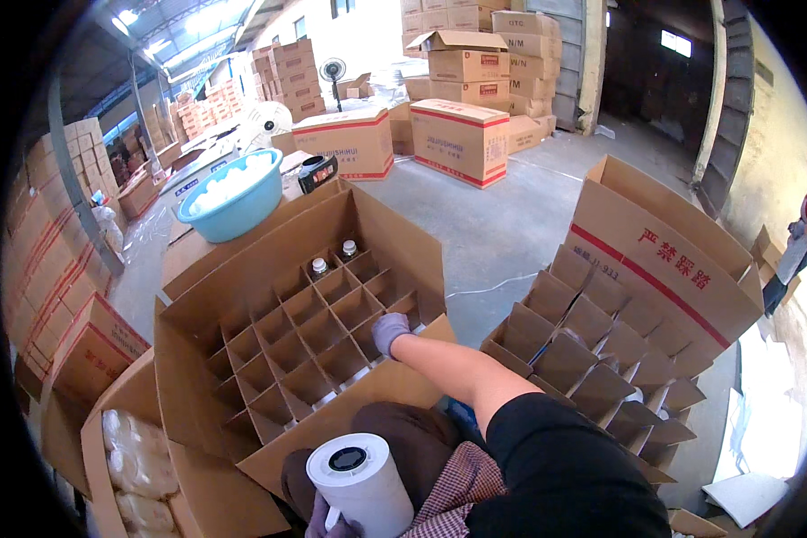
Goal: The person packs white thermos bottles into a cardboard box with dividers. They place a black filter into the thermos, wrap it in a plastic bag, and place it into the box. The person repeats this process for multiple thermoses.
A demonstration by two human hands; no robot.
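In front of me stands an open cardboard carton (pixel 300 224) with a grid of cardboard dividers (pixel 309 336). Two clear bottles with white caps (pixel 320 266) are in cells toward its far side, and white tops (pixel 325 401) show along its near edge. My right hand (pixel 390 334), in a grey-purple glove, reaches down into a cell at the carton's right side; its fingertips are hidden. At the lower edge my gloved left hand (pixel 332 524) is closed around the handle of a white jug (pixel 359 489), which has a round black centre on top.
To the right is another open carton (pixel 659 260) with raised dividers. A blue basin (pixel 233 197) of white pieces sits at the back left, beside a dark container (pixel 317 172). Left lies a carton of plastic-wrapped goods (pixel 139 466). Closed cartons (pixel 462 139) and a person (pixel 802 233) are farther off.
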